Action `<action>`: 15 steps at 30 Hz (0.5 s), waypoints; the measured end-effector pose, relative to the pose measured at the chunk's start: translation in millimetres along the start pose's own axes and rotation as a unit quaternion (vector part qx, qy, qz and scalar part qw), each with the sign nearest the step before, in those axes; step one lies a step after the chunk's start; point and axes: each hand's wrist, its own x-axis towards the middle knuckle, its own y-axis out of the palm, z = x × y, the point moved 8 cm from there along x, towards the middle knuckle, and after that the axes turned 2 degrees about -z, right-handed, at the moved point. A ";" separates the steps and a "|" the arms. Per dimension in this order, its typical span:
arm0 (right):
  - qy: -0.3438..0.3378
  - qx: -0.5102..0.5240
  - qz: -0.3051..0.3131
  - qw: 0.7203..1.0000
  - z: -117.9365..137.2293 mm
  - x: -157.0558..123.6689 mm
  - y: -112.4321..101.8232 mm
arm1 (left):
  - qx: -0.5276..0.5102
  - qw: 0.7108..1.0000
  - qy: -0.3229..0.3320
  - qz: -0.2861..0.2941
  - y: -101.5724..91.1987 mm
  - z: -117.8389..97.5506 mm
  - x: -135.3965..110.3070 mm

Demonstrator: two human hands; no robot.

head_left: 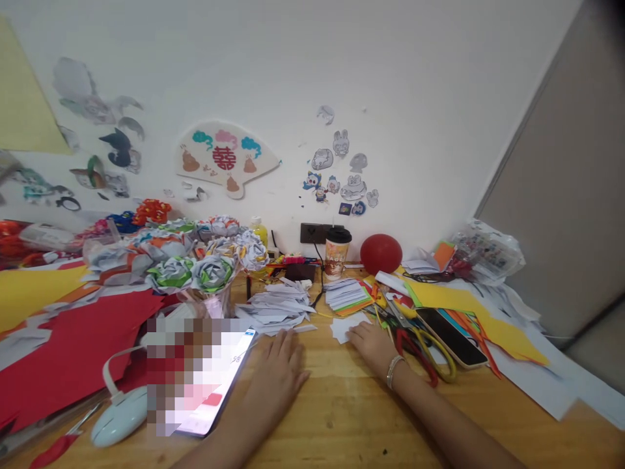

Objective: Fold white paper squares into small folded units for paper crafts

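My left hand [279, 372] lies on the wooden table, fingers stretched forward and nothing in it. Just beyond its fingertips is a heap of folded white paper strips [278, 306]. To its left a phone with a lit screen [208, 384] is partly blurred out. My right hand [372, 345], with a bracelet at the wrist, rests its outstretched fingers on a few small white paper pieces [342, 329]. Behind it is a stack of white and coloured paper slips [347, 294]. Scissors with red and yellow handles [424, 352] lie to the right of this hand.
Paper flowers [212, 272] stand at the left by red paper sheets [92, 345]. A lidded cup [336, 257] and a red balloon [381, 254] are against the wall. At the right are a dark phone [452, 337] and yellow paper [508, 335]. A white mouse-shaped device [120, 417] sits front left.
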 end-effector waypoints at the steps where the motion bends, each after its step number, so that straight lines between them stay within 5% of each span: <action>1: 0.002 0.000 0.003 1.000 0.1 -1.1 0.0 | 0.001 1.000 0.003 -0.001 0.0 -0.7 0.1; 15: 0.032 0.020 0.021 0.999 0.5 -4.2 -2.4 | 0.044 0.995 -0.090 0.000 -5.7 1.4 -9.9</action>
